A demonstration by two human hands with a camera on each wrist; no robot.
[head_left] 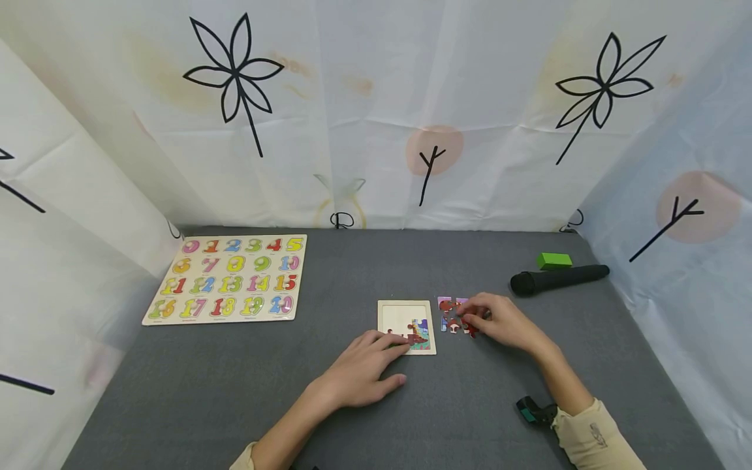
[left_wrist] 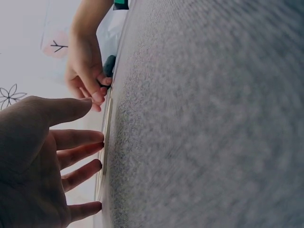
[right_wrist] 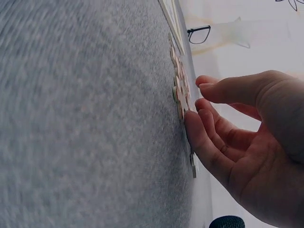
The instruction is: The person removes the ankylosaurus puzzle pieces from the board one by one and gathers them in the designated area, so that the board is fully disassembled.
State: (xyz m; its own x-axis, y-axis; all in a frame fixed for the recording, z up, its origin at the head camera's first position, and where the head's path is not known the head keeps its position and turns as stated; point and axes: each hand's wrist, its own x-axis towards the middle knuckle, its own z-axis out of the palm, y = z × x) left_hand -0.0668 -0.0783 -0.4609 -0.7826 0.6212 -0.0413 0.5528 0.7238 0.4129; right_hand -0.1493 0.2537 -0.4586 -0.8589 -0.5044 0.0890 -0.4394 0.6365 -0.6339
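A small jigsaw board (head_left: 388, 315) with a pale wooden frame lies on the dark table, with a few joined pieces (head_left: 420, 333) in its lower right part. My left hand (head_left: 367, 371) rests with fingers spread and fairly straight over the board's lower left, fingertips on it. Several loose puzzle pieces (head_left: 446, 305) lie just right of the board. Over these my right hand (head_left: 499, 320) hovers with loosely bent fingers, its fingertips at the pieces. The right wrist view shows one finger (right_wrist: 194, 124) touching the pieces' edge; no piece appears between thumb and fingers.
A number puzzle board (head_left: 223, 281) lies at the back left. At the back right are a black microphone-shaped object (head_left: 558, 279) and a green block (head_left: 554, 261). Patterned white curtains (head_left: 376, 98) hang along the table's back and sides.
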